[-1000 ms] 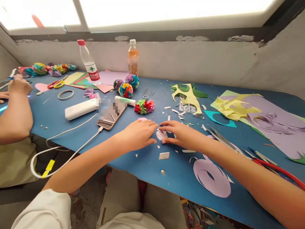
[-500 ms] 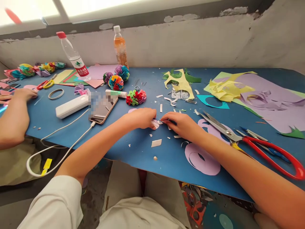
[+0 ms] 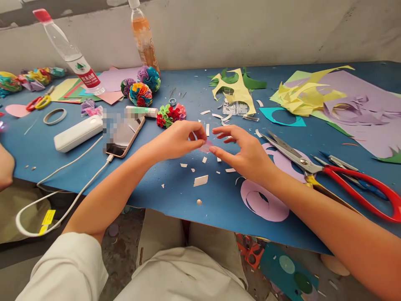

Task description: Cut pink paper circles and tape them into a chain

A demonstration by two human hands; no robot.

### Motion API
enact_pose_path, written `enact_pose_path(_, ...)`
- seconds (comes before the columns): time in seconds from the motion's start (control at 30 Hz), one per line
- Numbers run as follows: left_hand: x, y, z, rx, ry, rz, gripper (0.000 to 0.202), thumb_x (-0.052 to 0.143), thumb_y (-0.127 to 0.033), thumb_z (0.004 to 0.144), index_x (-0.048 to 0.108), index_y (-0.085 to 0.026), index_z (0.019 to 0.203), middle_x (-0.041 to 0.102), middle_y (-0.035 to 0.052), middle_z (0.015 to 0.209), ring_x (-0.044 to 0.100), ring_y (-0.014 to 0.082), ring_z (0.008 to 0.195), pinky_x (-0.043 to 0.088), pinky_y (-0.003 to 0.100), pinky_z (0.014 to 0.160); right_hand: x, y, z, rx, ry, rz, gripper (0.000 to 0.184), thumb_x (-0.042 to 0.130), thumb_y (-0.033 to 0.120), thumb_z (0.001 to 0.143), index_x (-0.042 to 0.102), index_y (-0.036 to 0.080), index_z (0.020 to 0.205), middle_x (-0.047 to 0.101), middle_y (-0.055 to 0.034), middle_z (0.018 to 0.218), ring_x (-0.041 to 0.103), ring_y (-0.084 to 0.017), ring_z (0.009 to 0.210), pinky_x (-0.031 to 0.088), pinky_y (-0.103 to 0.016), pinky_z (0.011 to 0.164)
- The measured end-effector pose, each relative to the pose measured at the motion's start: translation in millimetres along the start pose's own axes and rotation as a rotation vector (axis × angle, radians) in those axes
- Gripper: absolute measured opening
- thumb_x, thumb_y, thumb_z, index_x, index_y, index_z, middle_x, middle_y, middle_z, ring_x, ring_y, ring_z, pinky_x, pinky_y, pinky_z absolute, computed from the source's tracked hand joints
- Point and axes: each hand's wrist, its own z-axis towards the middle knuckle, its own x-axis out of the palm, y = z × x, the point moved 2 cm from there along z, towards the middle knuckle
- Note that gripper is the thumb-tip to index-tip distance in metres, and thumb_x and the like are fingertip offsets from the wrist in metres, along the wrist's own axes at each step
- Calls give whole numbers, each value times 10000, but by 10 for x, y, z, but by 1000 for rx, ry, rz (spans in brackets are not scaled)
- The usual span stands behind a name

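Note:
My left hand (image 3: 184,140) pinches a small pale purple piece of paper (image 3: 206,146) between thumb and fingers, a little above the blue tabletop (image 3: 175,184). Just to the right, my right hand (image 3: 239,146) has its fingers and thumb spread, the thumb tip close to the paper's edge; whether it touches I cannot tell. Small white paper scraps (image 3: 201,180) lie scattered under and around both hands. Purple paper rings (image 3: 265,200) rest below my right wrist. Large red-handled scissors (image 3: 313,167) lie partly opened beside my right forearm.
Behind my left hand are curled-paper flower balls (image 3: 140,94), a phone (image 3: 125,136) and a white power bank (image 3: 78,133) with a cable. Two bottles (image 3: 86,75) stand near the wall. Yellow cut paper (image 3: 307,98) is piled at the right. Another person's arm (image 3: 5,167) shows at the left edge.
Both hands have lifted from the scraps with the purple paper in the left. My right fingers have gone from pinched to spread. The view has tilted down, and the other person's arm has shifted left.

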Motion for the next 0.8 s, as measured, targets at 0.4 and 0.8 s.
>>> enact_pose_path(0.4, 42, -31, 21, 12, -222, -473, 80, 623, -155, 817, 571, -180, 871, 665, -10, 754, 668, 105, 660, 414, 151, 414, -132, 123, 37, 196, -16, 488, 160, 680, 381, 806, 687, 221, 793, 694, -1, 759, 636, -133, 691, 548, -283, 667)
enact_pose_path(0.8, 120, -164, -115, 377, -595, 226, 45, 634, -217, 830, 665, -215, 798, 689, 20, 949, 622, 154, 897, 513, 331, 825, -144, 198, -25, 161, -107, 380, 90, 677, 297, 804, 692, 210, 791, 664, 18, 681, 576, -100, 570, 509, -248, 544)
